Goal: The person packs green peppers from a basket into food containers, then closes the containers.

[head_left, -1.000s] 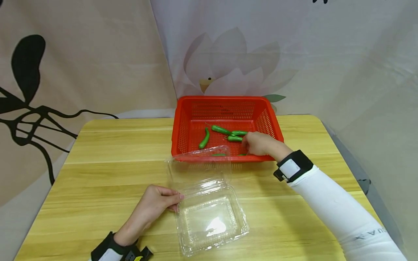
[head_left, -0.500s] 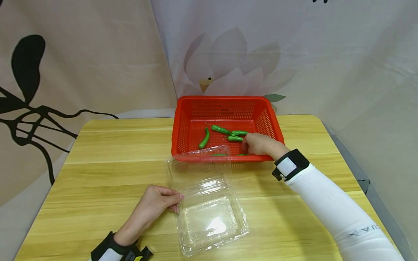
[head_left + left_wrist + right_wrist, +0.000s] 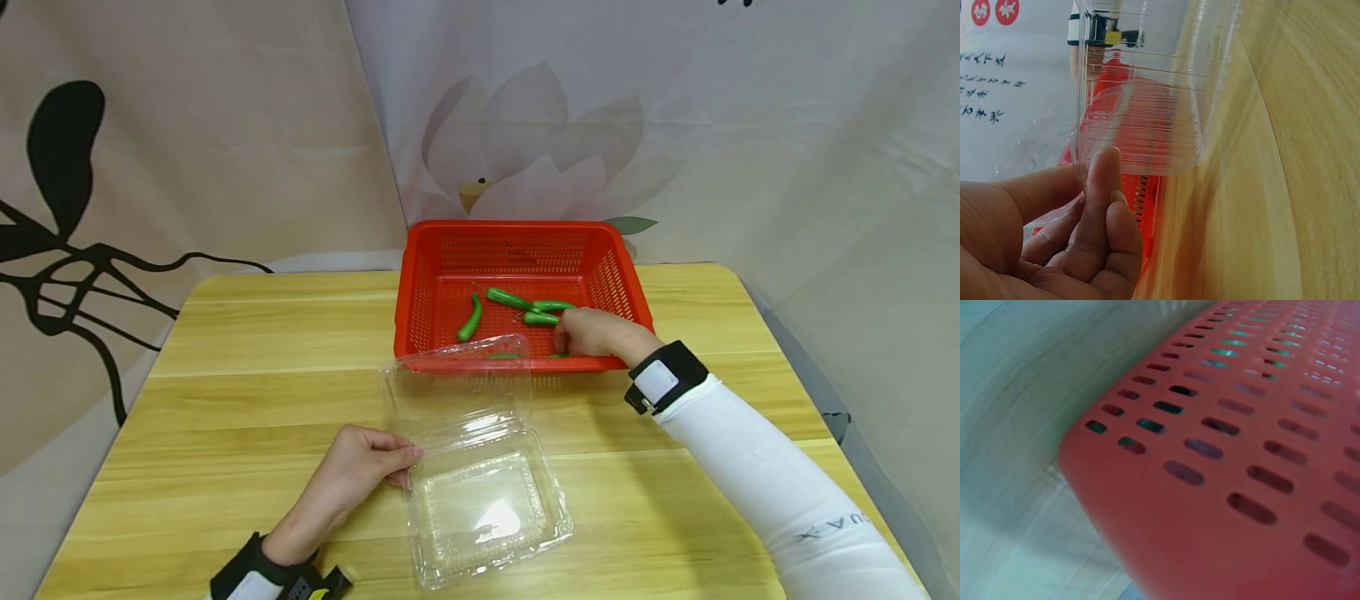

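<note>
My left hand (image 3: 367, 462) pinches the left edge of a clear plastic clamshell container (image 3: 480, 500) near its hinge. The container lies unfolded, its lid (image 3: 457, 392) leaning over the front rim of a red plastic basket (image 3: 525, 364). In the left wrist view, thumb and fingers meet on the container's rim (image 3: 1082, 125). My right hand (image 3: 596, 332) reaches down inside the basket at its right front, fingers bent downward beside a green chili pepper (image 3: 538, 318). Its fingertips are hidden, so I cannot tell whether they hold a pepper. The basket wall (image 3: 1210, 487) fills most of the right wrist view.
More green chili peppers lie in the basket, one curved pepper (image 3: 469, 318) at the left and another (image 3: 510, 298) toward the middle. A wooden table (image 3: 247, 400) carries everything. Behind it hangs a printed cloth (image 3: 262, 125).
The right forearm has shifted slightly to the left, and the right hand has stayed low in the basket. The left hand and the container have not moved.
</note>
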`<move>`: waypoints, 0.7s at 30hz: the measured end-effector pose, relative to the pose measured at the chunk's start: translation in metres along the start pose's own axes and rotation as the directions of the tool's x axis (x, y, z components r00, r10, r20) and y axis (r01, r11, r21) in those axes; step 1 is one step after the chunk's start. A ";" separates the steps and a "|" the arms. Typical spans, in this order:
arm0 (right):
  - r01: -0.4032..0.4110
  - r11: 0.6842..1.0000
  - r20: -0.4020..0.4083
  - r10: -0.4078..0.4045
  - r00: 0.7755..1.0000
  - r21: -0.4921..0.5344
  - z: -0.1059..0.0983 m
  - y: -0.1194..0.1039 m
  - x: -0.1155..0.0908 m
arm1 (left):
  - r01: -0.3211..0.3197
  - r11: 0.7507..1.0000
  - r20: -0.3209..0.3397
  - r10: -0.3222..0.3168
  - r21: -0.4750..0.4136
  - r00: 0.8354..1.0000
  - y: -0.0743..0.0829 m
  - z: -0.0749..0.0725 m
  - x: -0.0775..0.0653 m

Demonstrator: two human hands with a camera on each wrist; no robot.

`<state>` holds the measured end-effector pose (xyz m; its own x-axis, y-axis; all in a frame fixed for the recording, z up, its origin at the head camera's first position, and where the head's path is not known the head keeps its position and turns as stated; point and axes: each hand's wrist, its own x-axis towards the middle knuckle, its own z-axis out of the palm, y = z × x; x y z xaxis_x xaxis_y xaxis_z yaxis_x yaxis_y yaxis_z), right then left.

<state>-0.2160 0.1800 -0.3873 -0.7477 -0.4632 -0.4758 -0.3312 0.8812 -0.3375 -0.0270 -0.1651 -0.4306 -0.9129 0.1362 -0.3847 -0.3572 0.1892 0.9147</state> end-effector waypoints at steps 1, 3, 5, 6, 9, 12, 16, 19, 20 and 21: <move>0.006 1.000 0.002 -0.006 1.000 0.000 0.000 0.000 0.000 | 0.000 1.000 0.001 0.000 0.001 1.000 0.000 0.000 0.000; 0.017 1.000 0.005 -0.017 1.000 -0.004 -0.001 0.001 0.000 | -0.001 1.000 0.000 0.001 0.004 1.000 0.000 0.000 0.000; 0.038 0.999 0.002 -0.038 0.999 -0.011 -0.002 0.000 -0.001 | -0.002 1.000 0.001 0.002 0.006 1.000 0.000 0.000 0.000; 0.051 0.999 -0.003 -0.051 0.999 -0.014 -0.003 0.000 -0.001 | -0.002 1.000 0.001 0.002 0.006 1.000 0.000 0.000 0.000; 0.092 0.996 -0.029 -0.092 0.995 -0.016 -0.005 0.000 -0.003 | 0.003 1.000 -0.004 -0.003 0.006 1.000 0.000 0.000 0.000; 0.118 0.993 -0.060 -0.117 0.991 0.008 -0.008 0.001 -0.004 | 0.001 1.000 -0.006 -0.001 0.011 1.000 0.001 0.000 0.001; 0.145 0.988 -0.104 -0.139 0.985 0.058 -0.013 0.003 -0.008 | 0.007 1.000 -0.012 -0.007 0.015 1.000 0.001 0.000 0.001; 0.165 0.983 -0.154 -0.150 0.977 0.083 -0.017 0.003 -0.012 | 0.010 1.000 -0.009 -0.010 0.013 1.000 0.001 0.000 0.001; 0.170 0.981 -0.175 -0.152 0.973 0.089 -0.018 0.003 -0.013 | 0.009 1.000 -0.008 -0.009 0.013 1.000 0.001 0.000 0.000; 0.169 0.981 -0.194 -0.148 0.970 0.096 -0.020 0.004 -0.015 | 0.009 1.000 -0.008 -0.009 0.013 1.000 0.001 0.000 0.000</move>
<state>-0.2174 0.1918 -0.3656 -0.7874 -0.5617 -0.2540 -0.3959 0.7766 -0.4900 -0.0277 -0.1647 -0.4299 -0.9112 0.1268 -0.3919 -0.3629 0.2026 0.9095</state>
